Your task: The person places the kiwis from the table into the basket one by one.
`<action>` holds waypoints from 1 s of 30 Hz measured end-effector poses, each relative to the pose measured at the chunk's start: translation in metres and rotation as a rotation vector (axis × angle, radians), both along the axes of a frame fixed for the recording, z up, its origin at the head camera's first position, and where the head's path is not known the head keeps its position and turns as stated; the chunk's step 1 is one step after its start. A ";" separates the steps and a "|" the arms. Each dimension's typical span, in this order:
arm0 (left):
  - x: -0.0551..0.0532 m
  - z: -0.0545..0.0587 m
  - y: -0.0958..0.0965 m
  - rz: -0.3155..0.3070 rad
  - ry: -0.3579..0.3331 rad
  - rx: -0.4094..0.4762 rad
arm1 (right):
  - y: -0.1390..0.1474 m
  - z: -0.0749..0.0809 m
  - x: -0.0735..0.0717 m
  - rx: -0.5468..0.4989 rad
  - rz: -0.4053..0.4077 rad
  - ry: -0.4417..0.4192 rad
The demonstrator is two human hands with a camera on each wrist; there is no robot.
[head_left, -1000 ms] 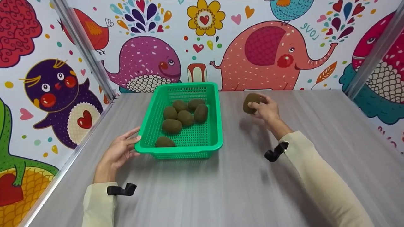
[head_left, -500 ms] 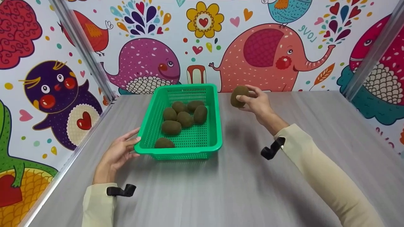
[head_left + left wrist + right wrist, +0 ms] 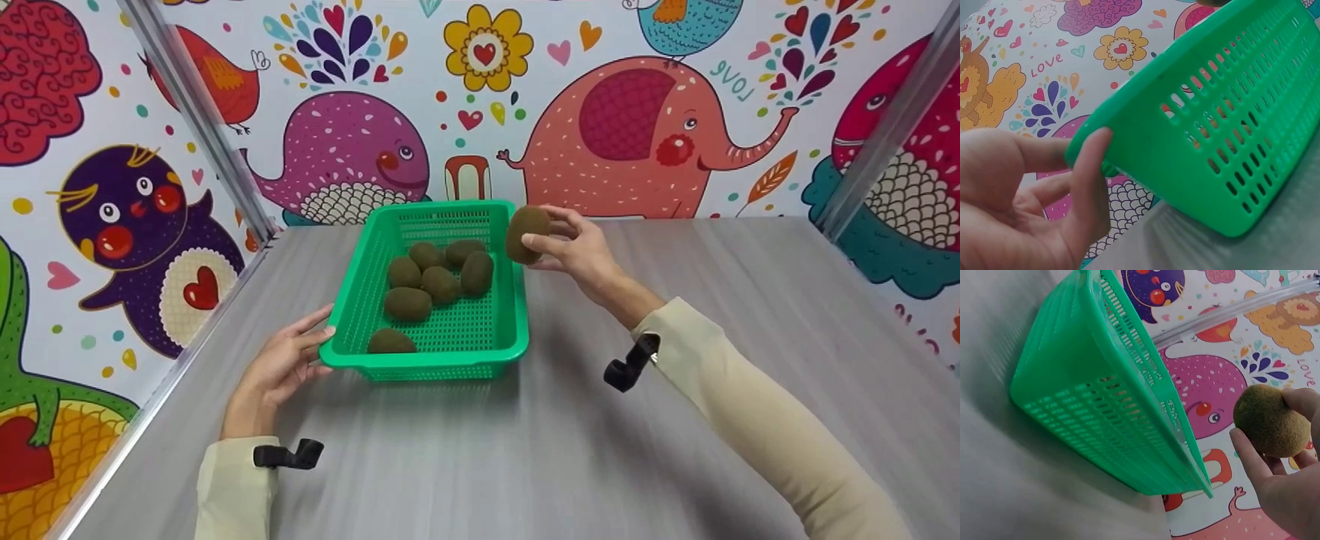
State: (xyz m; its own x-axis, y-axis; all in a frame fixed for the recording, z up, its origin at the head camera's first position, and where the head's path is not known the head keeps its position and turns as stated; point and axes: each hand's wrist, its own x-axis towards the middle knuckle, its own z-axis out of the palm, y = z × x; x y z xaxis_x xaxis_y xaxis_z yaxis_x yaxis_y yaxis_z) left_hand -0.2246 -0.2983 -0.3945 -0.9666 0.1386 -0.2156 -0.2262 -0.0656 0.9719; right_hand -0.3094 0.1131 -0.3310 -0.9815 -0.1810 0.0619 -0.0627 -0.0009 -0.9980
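Observation:
A brown, fuzzy kiwi is pinched between the thumb and fingers of my right hand. It is held up at the right rim of the green plastic basket, overlapping that rim in the head view. In the right wrist view the kiwi shows above the basket's rim, the thumb and fingers on its sides. Inside the basket lie several more kiwis, most grouped toward the far end, one by the near wall. My left hand grips the basket's near left corner, its thumb against the rim.
The basket stands on a grey wood-grain table. Behind it rises a white wall panel with cartoon animals, and another such panel stands at the left. Metal posts mark the corners. Black camera mounts sit on both wrists.
My right hand has carried the kiwi leftward from over the table to the basket's right rim. The left hand and the kiwis in the basket have stayed where they were.

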 end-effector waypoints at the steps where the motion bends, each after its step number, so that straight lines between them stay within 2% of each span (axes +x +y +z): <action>1: 0.000 0.000 0.000 0.002 0.000 -0.002 | -0.003 0.001 0.000 0.001 0.015 0.005; 8: 0.001 0.001 0.001 0.012 -0.005 -0.029 | -0.024 0.001 0.005 0.082 0.094 -0.002; 16: 0.001 0.002 0.002 0.021 -0.019 0.001 | -0.044 -0.002 0.008 0.193 0.118 -0.060; 24: 0.001 0.002 0.003 0.029 -0.026 -0.005 | -0.064 -0.003 0.011 0.305 0.140 -0.128; 30: 0.001 0.002 0.003 0.024 -0.023 -0.014 | -0.076 -0.010 0.016 0.363 0.175 -0.149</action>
